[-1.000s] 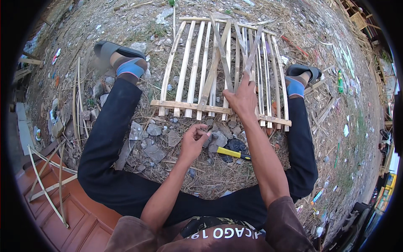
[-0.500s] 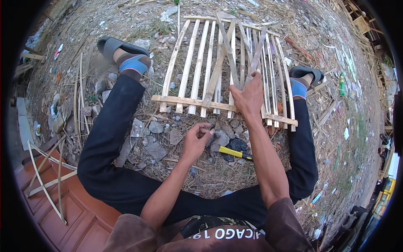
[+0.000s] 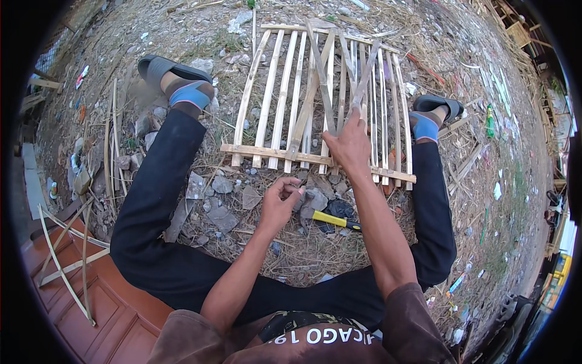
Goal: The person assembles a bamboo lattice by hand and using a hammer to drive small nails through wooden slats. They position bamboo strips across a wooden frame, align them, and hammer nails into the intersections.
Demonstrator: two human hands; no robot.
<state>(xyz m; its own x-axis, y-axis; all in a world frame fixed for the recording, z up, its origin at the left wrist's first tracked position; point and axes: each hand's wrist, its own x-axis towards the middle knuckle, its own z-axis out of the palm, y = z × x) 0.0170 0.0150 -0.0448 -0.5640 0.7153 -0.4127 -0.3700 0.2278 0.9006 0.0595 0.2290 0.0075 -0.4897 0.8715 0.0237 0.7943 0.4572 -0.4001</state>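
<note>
Here, right hand (image 3: 348, 145) fingers flat on the bamboo panel (image 3: 315, 103); left hand (image 3: 280, 203) fingers curled, contents unclear

So I've got this bamboo panel (image 3: 315, 97) lying flat on the dirt between my feet: pale upright slats nailed across a crossbar (image 3: 291, 156) at the near end, a few slats crossing at angles. A hammer (image 3: 330, 218) with a yellow handle lies on the rubble just below it.

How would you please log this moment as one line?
right hand: pressing on bamboo slat frame | left hand: pinched, contents unclear | hammer: on ground
</note>
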